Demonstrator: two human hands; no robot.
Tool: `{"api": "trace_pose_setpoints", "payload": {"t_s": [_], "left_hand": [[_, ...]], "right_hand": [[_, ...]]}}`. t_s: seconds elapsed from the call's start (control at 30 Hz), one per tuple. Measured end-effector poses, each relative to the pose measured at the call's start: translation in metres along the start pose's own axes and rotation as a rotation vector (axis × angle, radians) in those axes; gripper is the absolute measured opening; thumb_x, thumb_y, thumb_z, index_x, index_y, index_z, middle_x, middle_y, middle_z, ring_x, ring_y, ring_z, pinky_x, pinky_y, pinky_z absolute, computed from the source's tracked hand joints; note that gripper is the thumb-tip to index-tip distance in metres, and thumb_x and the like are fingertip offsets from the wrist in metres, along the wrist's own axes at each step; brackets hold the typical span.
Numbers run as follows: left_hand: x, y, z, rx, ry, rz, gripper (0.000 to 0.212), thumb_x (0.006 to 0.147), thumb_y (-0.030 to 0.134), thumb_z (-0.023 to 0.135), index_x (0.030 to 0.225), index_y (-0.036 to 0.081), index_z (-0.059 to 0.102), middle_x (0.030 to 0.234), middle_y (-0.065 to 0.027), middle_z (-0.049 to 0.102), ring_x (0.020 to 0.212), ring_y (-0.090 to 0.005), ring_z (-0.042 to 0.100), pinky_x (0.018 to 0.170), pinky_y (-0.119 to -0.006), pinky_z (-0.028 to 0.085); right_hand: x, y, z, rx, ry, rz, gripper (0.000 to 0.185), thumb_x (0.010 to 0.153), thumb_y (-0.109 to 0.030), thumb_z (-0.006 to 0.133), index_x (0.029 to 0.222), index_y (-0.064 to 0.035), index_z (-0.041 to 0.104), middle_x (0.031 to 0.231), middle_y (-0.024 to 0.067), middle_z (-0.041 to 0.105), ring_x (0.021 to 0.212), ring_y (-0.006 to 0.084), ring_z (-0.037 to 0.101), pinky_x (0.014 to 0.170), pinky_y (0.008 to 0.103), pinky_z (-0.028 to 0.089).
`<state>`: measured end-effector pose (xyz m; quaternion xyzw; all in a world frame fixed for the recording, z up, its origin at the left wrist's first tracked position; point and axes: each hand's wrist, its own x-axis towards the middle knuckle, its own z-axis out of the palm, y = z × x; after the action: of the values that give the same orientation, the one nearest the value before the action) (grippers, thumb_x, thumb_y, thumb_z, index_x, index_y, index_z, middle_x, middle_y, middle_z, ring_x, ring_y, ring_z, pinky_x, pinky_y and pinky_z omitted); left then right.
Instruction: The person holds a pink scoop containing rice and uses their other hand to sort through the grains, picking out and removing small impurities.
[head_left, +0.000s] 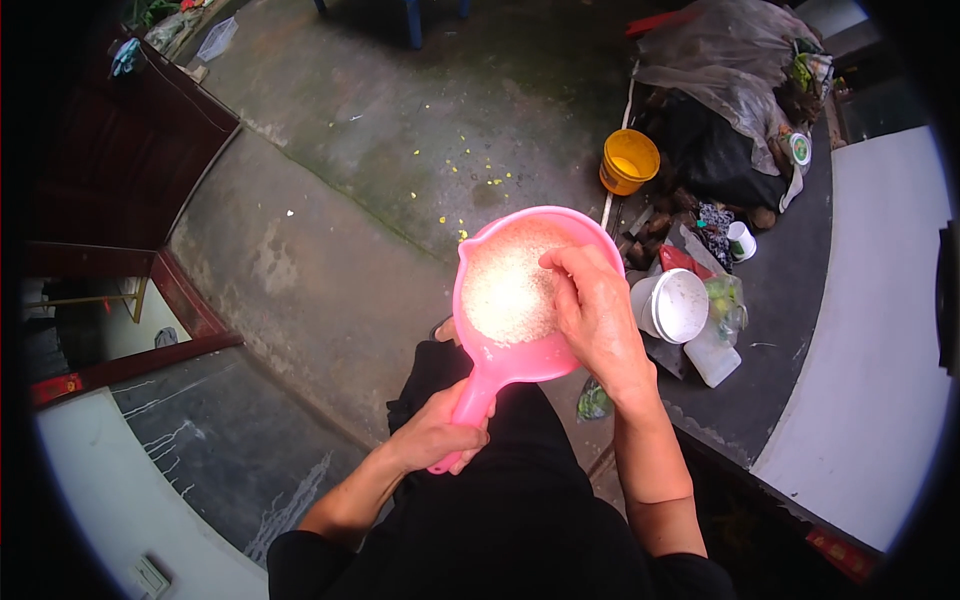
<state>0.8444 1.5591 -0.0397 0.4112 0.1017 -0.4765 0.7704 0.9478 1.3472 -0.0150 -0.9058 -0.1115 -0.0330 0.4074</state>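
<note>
My left hand (442, 435) is closed round the handle of a pink plastic dipper (525, 364), held level in front of my body. Pale grain that looks like rice (502, 292) covers much of its bottom, with a bright glare on it. My right hand (596, 311) reaches over the dipper's right side, its fingers bent down at the grain. Whether grain is pinched between those fingertips cannot be seen.
A yellow bucket (630, 161) stands on the concrete floor (315, 217), where yellow bits are scattered. At right are a white bucket (679, 306), a white cup (741, 241) and a heap under plastic sheeting (720, 60). A dark red door (112, 142) stands at left.
</note>
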Motion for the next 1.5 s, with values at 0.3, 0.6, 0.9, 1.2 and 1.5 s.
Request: {"api": "trace_pose_setpoints", "payload": {"t_s": [0.3,0.6,0.9,1.2,1.5], "left_hand": [[0.0,0.004,-0.002,0.02,-0.033,-0.011,0.029,0.078,-0.005,0.054,0.103,0.002,0.043,0.06,-0.0077,0.05,0.041,-0.016,0.049,0.038,-0.028,0.04],[-0.002,0.006,-0.001,0.041,-0.008,-0.05,0.03,0.076,-0.006,0.053,0.103,0.002,0.043,0.057,-0.0072,0.05,0.04,-0.0169,0.049,0.039,-0.029,0.04],[-0.002,0.007,-0.004,0.035,0.003,-0.044,0.031,0.075,-0.006,0.053,0.103,0.002,0.043,0.058,-0.0073,0.05,0.04,-0.0167,0.049,0.039,-0.029,0.04],[0.0,0.006,-0.009,0.017,-0.004,-0.067,0.033,0.073,-0.007,0.053,0.104,0.002,0.042,0.059,-0.0079,0.051,0.041,-0.0163,0.049,0.04,-0.028,0.041],[0.002,0.007,-0.013,0.04,-0.011,-0.054,0.031,0.076,-0.007,0.054,0.103,0.002,0.042,0.057,-0.0071,0.05,0.039,-0.0169,0.049,0.039,-0.028,0.04]], "right_hand": [[0.003,0.006,0.015,-0.03,-0.015,-0.002,0.013,0.083,0.003,0.059,0.095,0.0,0.062,0.082,0.0158,0.055,0.07,0.0269,0.058,0.062,0.0347,0.045],[0.006,0.009,0.029,-0.073,-0.036,0.067,0.014,0.081,-0.007,0.066,0.091,0.0011,0.063,0.084,0.0162,0.059,0.071,0.0278,0.06,0.064,0.0374,0.048],[0.013,0.008,0.029,0.0,0.001,0.041,0.006,0.077,-0.004,0.062,0.081,0.0015,0.062,0.077,0.0103,0.058,0.066,0.021,0.057,0.061,0.0322,0.045],[0.012,-0.004,-0.001,0.801,-0.091,0.502,0.012,0.086,-0.007,0.062,0.083,0.0006,0.07,0.084,0.002,0.067,0.077,0.008,0.059,0.064,0.0215,0.043],[0.005,-0.001,-0.005,0.891,-0.102,0.497,0.019,0.088,-0.01,0.056,0.088,0.0037,0.07,0.078,0.007,0.066,0.051,0.0043,0.04,0.049,0.0197,0.032]]}}
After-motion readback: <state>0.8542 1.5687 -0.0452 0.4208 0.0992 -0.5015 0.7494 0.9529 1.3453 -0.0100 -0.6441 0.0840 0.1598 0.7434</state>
